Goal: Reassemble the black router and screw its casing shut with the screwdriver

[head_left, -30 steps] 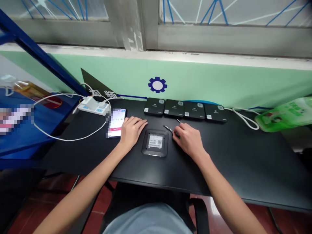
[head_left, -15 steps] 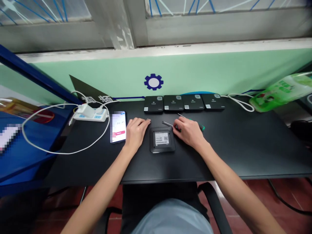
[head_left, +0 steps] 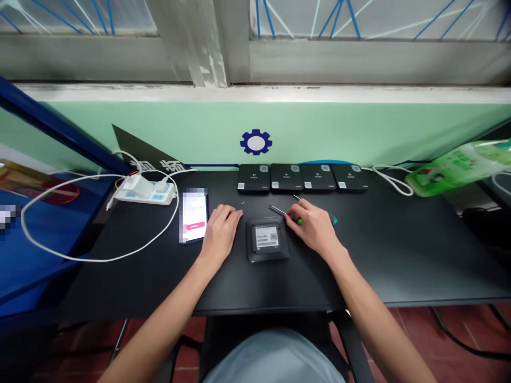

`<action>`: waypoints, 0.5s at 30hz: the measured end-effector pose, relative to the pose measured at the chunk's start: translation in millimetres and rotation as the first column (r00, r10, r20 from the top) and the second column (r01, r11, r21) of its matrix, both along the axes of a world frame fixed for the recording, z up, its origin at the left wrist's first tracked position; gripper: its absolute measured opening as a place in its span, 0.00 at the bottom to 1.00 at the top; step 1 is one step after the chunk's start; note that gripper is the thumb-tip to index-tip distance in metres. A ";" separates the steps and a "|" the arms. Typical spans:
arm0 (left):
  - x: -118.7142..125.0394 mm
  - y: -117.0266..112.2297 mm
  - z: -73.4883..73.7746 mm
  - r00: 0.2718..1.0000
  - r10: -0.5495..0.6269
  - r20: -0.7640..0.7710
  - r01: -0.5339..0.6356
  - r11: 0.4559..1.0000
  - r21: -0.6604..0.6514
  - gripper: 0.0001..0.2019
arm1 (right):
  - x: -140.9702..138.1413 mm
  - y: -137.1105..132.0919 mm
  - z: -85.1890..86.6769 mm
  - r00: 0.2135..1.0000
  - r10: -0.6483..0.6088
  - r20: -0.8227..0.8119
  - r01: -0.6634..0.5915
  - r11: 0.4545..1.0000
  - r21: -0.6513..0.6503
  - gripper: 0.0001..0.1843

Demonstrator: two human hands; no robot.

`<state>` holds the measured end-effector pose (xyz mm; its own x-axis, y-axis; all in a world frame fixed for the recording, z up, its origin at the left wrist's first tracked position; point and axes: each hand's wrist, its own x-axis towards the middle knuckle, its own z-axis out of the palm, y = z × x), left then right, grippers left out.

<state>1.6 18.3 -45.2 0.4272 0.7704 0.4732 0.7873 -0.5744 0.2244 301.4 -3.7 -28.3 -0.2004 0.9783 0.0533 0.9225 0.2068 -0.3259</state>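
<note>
Five black square devices (head_left: 254, 177): four in a row along the back of the black desk (head_left: 399, 255), the fifth device (head_left: 267, 239) label-up between the hands, centre frame. Right hand (head_left: 313, 226) clamped on a green-handled screwdriver (head_left: 279, 211), a teal-handled screwdriver (head_left: 329, 218) just behind it. Left hand (head_left: 221, 231) flat, fingers together, empty, beside a phone (head_left: 194, 215); one tiny screw (head_left: 242, 202) just above it. Power strip (head_left: 146, 194) and white cable (head_left: 96, 259) at left, green plastic bag (head_left: 455, 173) far right

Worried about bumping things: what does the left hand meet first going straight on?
Probably the tiny screw almost on that line; if the left hand misses it, the leftmost black box in the row.
</note>
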 end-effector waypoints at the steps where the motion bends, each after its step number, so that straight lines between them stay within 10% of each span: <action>1: 0.2 -1.6 -0.3 1.000 0.000 -0.014 0.000 1.000 0.005 0.11 | 1.0 -1.0 0.3 1.000 -0.005 -0.001 0.005 1.000 0.010 0.21; 15: 19.5 -22.1 10.5 0.959 0.092 -0.269 -0.066 0.992 0.104 0.18 | 8.0 -9.6 -4.7 0.997 -0.067 0.032 0.060 0.982 0.178 0.23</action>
<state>21.1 -3.8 -34.6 0.4893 0.7654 0.4181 0.8549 -0.5157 -0.0564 309.4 -13.2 -33.0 -0.1432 0.9649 0.2200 0.9467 0.1984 -0.2538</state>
